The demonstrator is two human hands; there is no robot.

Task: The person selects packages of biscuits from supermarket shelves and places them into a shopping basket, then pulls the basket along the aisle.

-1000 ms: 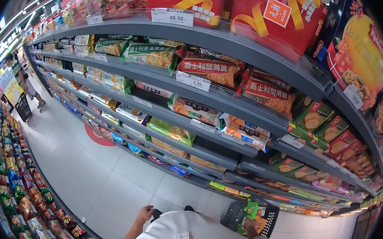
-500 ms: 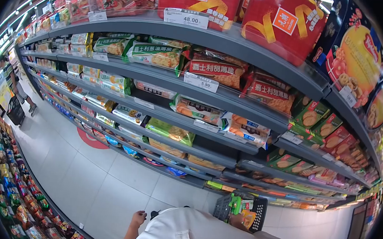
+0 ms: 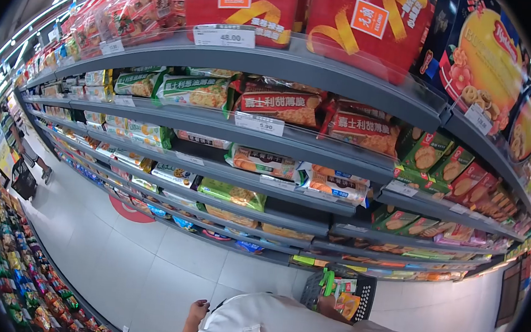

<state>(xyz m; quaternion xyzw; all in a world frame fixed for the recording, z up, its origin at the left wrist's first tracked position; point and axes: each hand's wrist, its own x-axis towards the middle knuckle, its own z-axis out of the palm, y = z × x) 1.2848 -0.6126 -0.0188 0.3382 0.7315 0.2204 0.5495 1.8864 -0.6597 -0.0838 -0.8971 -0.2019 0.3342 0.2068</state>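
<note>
My left hand (image 3: 199,309) hangs low beside the white shirt (image 3: 284,323), over the tiled floor. Its fingers are loosely bent and a little apart, with nothing visible in them. On the other side, my right hand (image 3: 328,308) is at a dark shopping basket (image 3: 364,298), closed at its green handle (image 3: 328,283); the fingers are partly hidden. Inside the basket lie several packets, among them an orange-yellow bag (image 3: 348,305).
Long grey shelves (image 3: 268,135) curve across the aisle, with biscuit packs (image 3: 281,103) and red gift boxes (image 3: 366,30) on them. Snack packets (image 3: 26,272) line the left side. Another person (image 3: 29,153) stands far left by a black basket (image 3: 23,179). Tiled floor (image 3: 177,253) lies between.
The view has shifted, so the upper shelf items sit further left and the shelves lower. My left hand appears slightly lower and further right. The basket stays at my right side.
</note>
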